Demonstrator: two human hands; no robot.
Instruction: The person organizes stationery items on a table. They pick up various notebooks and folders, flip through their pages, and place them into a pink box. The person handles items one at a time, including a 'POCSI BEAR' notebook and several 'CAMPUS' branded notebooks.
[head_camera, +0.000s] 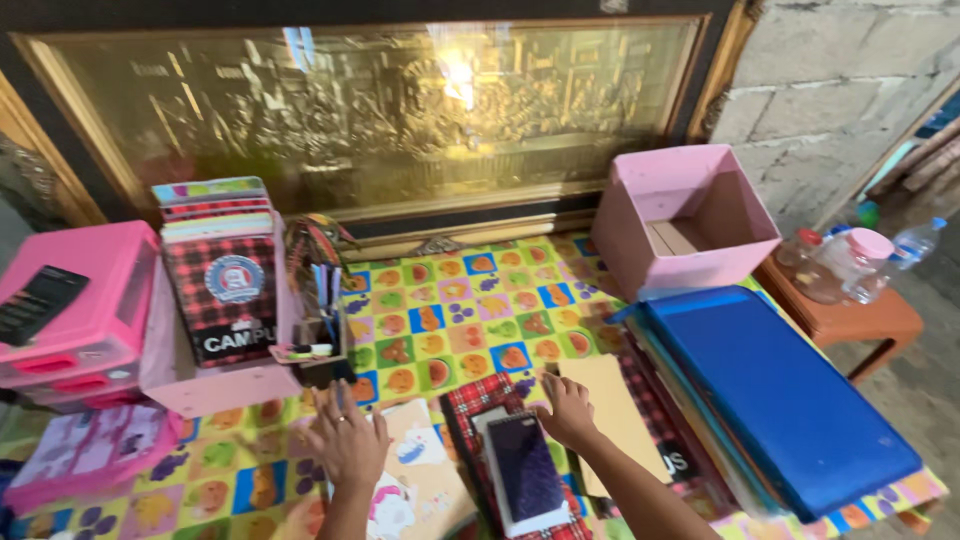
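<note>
lying between the hands (350, 445), seemingly untouched: a dark phone (524, 470).

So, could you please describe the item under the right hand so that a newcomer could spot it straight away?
Start at the big gold-framed relief picture and come down to the fruit-patterned tablecloth. At its near edge, the right hand rests on a plain tan paper envelope. Unlike the red tartan notebook beside it, it is unpatterned.

Fruit-patterned checked tablecloth (450, 320); pink open box (690, 215); blue folder (780, 395); red-plaid notebooks (225, 290); gold picture (380, 110).
</note>
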